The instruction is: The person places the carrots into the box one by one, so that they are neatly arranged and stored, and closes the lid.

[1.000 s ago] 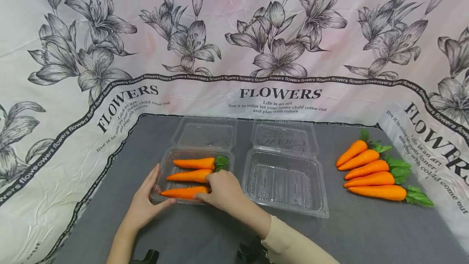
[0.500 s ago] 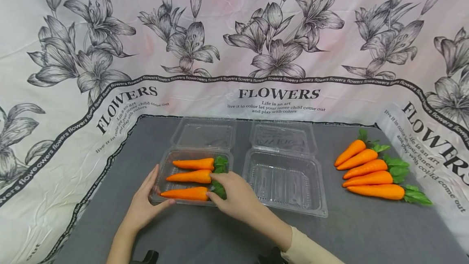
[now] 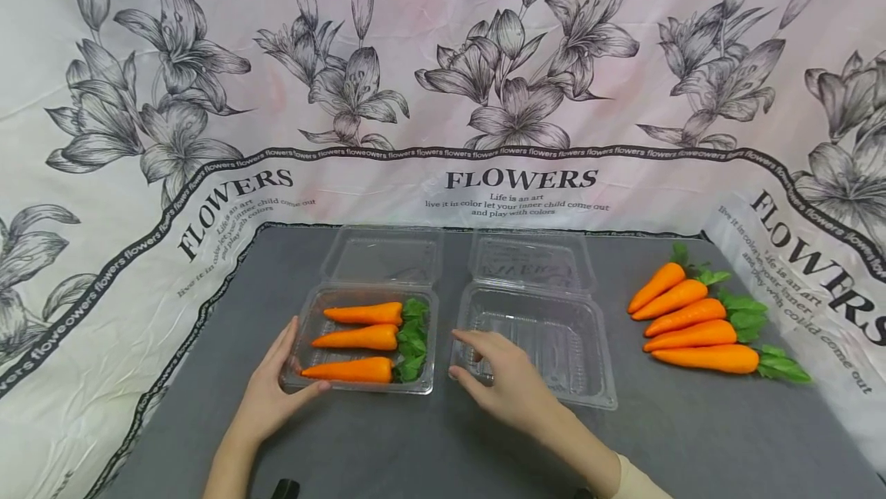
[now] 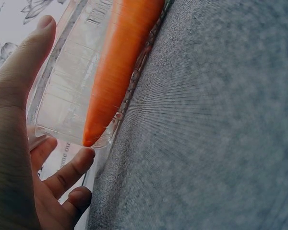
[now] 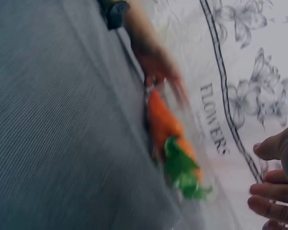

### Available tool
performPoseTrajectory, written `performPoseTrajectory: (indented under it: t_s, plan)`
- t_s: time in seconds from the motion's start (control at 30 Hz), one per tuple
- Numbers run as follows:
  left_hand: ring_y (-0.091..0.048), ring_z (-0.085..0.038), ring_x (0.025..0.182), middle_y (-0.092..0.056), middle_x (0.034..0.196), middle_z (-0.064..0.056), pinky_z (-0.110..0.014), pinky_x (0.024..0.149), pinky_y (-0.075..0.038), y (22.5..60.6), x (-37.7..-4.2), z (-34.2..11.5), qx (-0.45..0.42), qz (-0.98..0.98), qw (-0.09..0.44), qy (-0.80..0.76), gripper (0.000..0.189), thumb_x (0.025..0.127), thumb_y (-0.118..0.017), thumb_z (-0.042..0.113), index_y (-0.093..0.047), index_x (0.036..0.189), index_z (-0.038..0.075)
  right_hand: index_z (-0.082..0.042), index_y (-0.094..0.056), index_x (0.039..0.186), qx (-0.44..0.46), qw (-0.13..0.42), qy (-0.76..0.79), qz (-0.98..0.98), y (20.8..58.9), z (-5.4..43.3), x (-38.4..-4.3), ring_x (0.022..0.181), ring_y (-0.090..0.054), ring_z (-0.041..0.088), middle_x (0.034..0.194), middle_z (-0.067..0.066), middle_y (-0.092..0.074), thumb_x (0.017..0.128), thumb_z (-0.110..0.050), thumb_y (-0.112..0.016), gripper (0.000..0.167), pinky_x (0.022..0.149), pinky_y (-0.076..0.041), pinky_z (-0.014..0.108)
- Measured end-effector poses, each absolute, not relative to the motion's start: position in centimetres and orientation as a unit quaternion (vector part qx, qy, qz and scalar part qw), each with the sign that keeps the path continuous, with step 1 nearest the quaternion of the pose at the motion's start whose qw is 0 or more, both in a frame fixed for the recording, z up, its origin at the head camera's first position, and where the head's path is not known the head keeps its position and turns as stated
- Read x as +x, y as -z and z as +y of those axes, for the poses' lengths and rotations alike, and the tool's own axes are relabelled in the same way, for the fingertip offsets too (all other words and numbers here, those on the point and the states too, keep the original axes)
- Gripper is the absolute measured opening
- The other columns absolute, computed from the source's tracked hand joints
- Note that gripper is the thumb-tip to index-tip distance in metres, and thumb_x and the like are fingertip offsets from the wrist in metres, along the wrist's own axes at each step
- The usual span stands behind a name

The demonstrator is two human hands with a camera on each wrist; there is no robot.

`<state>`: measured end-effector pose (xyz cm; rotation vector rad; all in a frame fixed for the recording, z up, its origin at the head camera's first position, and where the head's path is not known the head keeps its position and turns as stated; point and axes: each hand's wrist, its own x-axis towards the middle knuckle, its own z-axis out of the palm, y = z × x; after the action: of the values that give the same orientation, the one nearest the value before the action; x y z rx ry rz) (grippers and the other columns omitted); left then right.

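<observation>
My left hand (image 3: pixel 270 387) rests at the left corner of a clear plastic clamshell box (image 3: pixel 429 376), thumb along the near side and fingers on the left side. Inside that box lie three carrots in a row, tips left and green tops right: a back carrot (image 3: pixel 363 313), a middle carrot (image 3: pixel 356 337) and a front carrot (image 3: pixel 349 370). In the left wrist view the fingertips touch the box end, close by the tip of a carrot (image 4: pixel 117 72). My right hand (image 3: pixel 508 380) holds nothing, fingers apart, and overlaps the near left part of a second clear clamshell box (image 3: pixel 607 376).
Several more carrots (image 3: pixel 699 330) lie fanned out on the right of the grey tabletop (image 3: pixel 388 445). Both boxes have their lids raised at the back, the left lid (image 3: pixel 384 257) and the right lid (image 3: pixel 529 261). A flower-printed cloth (image 3: pixel 360 191) stands behind and at the sides.
My right hand has let go of the front carrot in the left box and moved right, uncovering the green tops. The left hand stays at the box corner.
</observation>
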<state>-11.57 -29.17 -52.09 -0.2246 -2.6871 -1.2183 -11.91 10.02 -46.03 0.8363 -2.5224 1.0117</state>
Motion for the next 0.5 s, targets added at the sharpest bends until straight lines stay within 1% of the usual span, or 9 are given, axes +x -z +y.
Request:
performPoseTrajectory:
  t_s: [0.1,0.2,0.27,0.37,0.47,0.5]
  plan:
    - [-0.048,-0.007,0.083,-0.037,0.165,-0.013,-0.026,0.066,-0.039,52.1,-11.4,-29.2,-0.071,-0.903,0.087,0.414,0.114,0.082,-0.094,0.028,-0.024,0.171,0.015,-0.001,-0.066,0.14,0.289,0.197,-0.35,-0.869,46.6,11.8,-12.0,0.087,-0.06,0.015,0.122,0.008,-0.073,0.086,-0.009,-0.088,0.059,0.073,-0.053,0.031]
    - [-0.049,-0.007,0.086,-0.037,0.165,-0.011,-0.026,0.071,-0.039,52.1,-11.4,-29.2,-0.067,-0.905,0.081,0.413,0.114,0.082,-0.094,0.03,-0.023,0.171,0.017,-0.002,-0.062,0.144,0.282,0.248,-0.346,-0.86,46.7,13.7,-12.0,0.086,-0.058,0.014,0.125,0.01,-0.071,0.081,-0.004,-0.089,0.068,0.073,-0.05,0.031]
    - [-0.049,-0.007,0.086,-0.037,0.165,-0.01,-0.027,0.07,-0.039,52.1,-11.4,-29.2,-0.066,-0.903,0.08,0.416,0.114,0.082,-0.094,0.03,-0.023,0.171,0.016,-0.003,-0.061,0.147,0.275,0.274,-0.346,-0.854,46.5,15.0,-11.9,0.087,-0.057,0.014,0.131,0.012,-0.07,0.079,-0.001,-0.088,0.073,0.076,-0.048,0.028]
    - [-0.048,-0.007,0.084,-0.038,0.164,-0.011,-0.027,0.065,-0.038,52.1,-11.4,-29.3,-0.068,-0.901,0.08,0.42,0.115,0.081,-0.094,0.029,-0.023,0.171,0.016,-0.003,-0.062,0.146,0.256,0.296,-0.347,-0.852,46.2,17.1,-11.7,0.085,-0.054,0.012,0.138,0.014,-0.068,0.078,0.003,-0.085,0.073,0.071,-0.041,0.022]
    - [-0.048,-0.007,0.083,-0.037,0.165,-0.013,-0.027,0.064,-0.038,52.2,-11.5,-29.4,-0.073,-0.899,0.083,0.424,0.115,0.081,-0.095,0.027,-0.023,0.171,0.015,-0.003,-0.064,0.143,0.22,0.302,-0.343,-0.862,45.9,19.6,-11.6,0.077,-0.048,0.007,0.137,0.015,-0.069,0.079,0.005,-0.084,0.068,0.065,-0.038,0.019]
    - [-0.048,-0.007,0.083,-0.036,0.166,-0.014,-0.027,0.064,-0.038,52.2,-11.6,-29.4,-0.074,-0.898,0.085,0.425,0.115,0.081,-0.095,0.026,-0.023,0.171,0.015,-0.003,-0.065,0.143,0.202,0.302,-0.34,-0.867,45.9,20.4,-11.6,0.074,-0.045,0.005,0.13,0.014,-0.071,0.079,0.005,-0.084,0.067,0.062,-0.036,0.018]
